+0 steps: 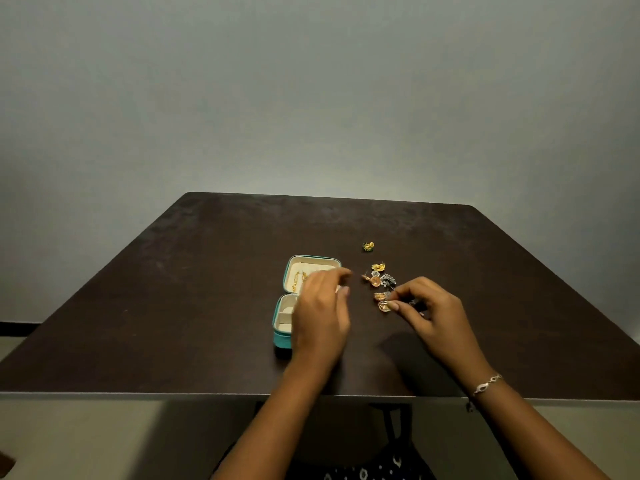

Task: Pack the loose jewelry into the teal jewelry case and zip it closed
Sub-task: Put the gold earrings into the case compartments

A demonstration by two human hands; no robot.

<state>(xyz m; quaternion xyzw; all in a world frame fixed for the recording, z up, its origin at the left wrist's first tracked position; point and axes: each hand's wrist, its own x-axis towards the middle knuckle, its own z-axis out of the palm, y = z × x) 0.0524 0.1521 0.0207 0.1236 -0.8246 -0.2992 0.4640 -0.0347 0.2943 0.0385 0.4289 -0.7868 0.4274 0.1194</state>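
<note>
The teal jewelry case (282, 336) lies open on the dark table, its cream lid (311, 266) flipped back with a gold chain (298, 279) inside. My left hand (320, 315) hovers over the case's right half with fingers curled; whether it holds anything is unclear. A small heap of loose gold and silver jewelry (379, 282) lies right of the case. My right hand (431, 311) pinches a small gold piece (383, 306) at the heap's near end. One yellow-green earring (368, 246) lies apart, farther back.
The dark brown table (173, 306) ends at a near edge just under my forearms. A grey wall stands behind it. A silver bracelet (487, 383) circles my right wrist. A chair base shows beneath the table.
</note>
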